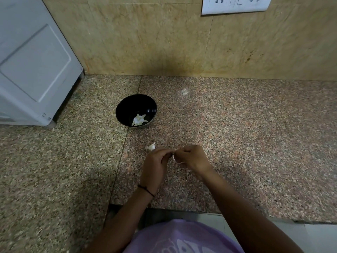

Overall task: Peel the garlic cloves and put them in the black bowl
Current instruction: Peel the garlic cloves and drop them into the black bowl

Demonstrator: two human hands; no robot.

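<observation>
A black bowl (127, 106) stands on the granite counter and holds several peeled white garlic cloves (139, 119). Nearer to me, my left hand (155, 166) and my right hand (191, 158) meet over the counter. Their fingertips pinch a small garlic clove (173, 157) between them; only a white sliver of it shows. A loose piece of garlic (151, 147) lies on the counter just beyond my left hand's knuckles.
A white appliance (32, 66) stands on the counter at the left, close to the bowl. A tiled wall with a socket plate (235, 4) rises behind. The counter's front edge (182, 211) runs just below my forearms.
</observation>
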